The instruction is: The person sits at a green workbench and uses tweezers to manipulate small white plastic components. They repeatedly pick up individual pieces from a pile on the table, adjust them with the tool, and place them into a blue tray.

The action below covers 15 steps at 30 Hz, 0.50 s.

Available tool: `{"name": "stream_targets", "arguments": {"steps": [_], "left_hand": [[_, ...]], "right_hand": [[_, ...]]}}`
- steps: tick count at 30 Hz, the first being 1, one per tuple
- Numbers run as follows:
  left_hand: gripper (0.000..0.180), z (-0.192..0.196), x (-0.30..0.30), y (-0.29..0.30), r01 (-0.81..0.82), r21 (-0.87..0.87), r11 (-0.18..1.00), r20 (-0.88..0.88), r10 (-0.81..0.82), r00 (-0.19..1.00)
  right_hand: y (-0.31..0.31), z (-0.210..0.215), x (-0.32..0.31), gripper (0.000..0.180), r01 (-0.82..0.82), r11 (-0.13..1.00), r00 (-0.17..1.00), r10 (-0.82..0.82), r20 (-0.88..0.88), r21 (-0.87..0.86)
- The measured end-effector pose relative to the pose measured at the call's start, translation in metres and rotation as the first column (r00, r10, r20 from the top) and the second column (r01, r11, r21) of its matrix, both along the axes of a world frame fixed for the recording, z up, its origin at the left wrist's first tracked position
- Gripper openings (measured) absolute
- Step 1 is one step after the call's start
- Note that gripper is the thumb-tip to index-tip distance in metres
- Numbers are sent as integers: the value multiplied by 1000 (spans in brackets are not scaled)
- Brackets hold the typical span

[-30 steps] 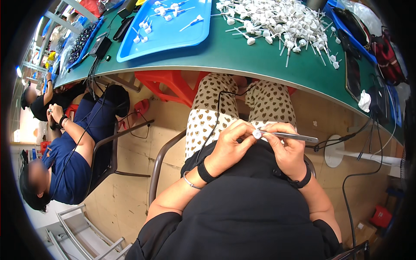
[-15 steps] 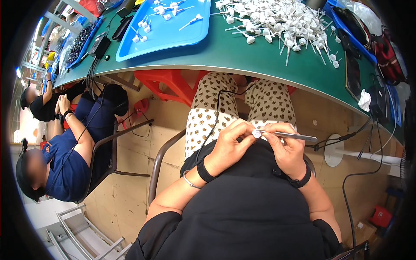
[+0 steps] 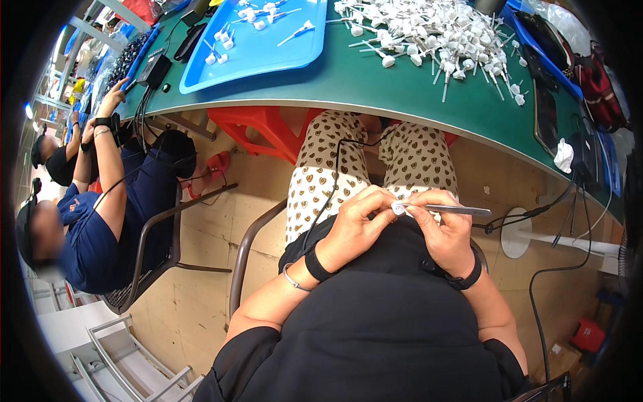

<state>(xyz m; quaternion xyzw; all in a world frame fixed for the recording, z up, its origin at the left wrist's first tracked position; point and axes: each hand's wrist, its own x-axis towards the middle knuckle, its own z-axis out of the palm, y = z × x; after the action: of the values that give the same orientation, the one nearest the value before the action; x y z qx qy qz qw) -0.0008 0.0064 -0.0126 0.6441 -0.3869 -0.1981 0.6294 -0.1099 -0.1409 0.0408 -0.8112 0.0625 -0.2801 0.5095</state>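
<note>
Over my lap, my left hand [image 3: 365, 218] pinches a small white plastic cap-like part [image 3: 398, 209] between thumb and fingertips. My right hand [image 3: 442, 228] grips a slim pair of metal tweezers [image 3: 459, 210], its back end sticking out past my fingers to the right. The tips of the tweezers meet the white part, and my fingers partly hide both. On the green table ahead lies a heap of similar white parts with thin stems [image 3: 429, 37]. A blue tray [image 3: 268, 57] to its left holds several more.
The green table's edge [image 3: 375, 109] curves across in front of my knees. A phone [image 3: 546, 120] and crumpled tissue [image 3: 564, 155] lie at its right end. Black cables [image 3: 536, 268] hang on the right. Seated at the left, a co-worker [image 3: 100, 221] reaches toward the table.
My hands stay nearly still, with the white part and tweezers held at the same spot. The co-worker on the left has raised an arm toward the table.
</note>
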Motion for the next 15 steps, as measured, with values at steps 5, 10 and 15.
{"name": "stream_targets", "arguments": {"steps": [5,10,15], "left_hand": [[10,2,1,1,2,1,1000,18,-2,1000],[10,1,1,1,12,7,1000,21,-12,1000],[10,3,1,2,13,24,1000,-7,-13,1000]], "right_hand": [[-2,-1,0,6,-14,999,1000,13,-21,-40],[0,-4,1,6,-9,1000,1000,9,3,-9],[-1,-4,1,6,-25,999,1000,25,3,-21]]}}
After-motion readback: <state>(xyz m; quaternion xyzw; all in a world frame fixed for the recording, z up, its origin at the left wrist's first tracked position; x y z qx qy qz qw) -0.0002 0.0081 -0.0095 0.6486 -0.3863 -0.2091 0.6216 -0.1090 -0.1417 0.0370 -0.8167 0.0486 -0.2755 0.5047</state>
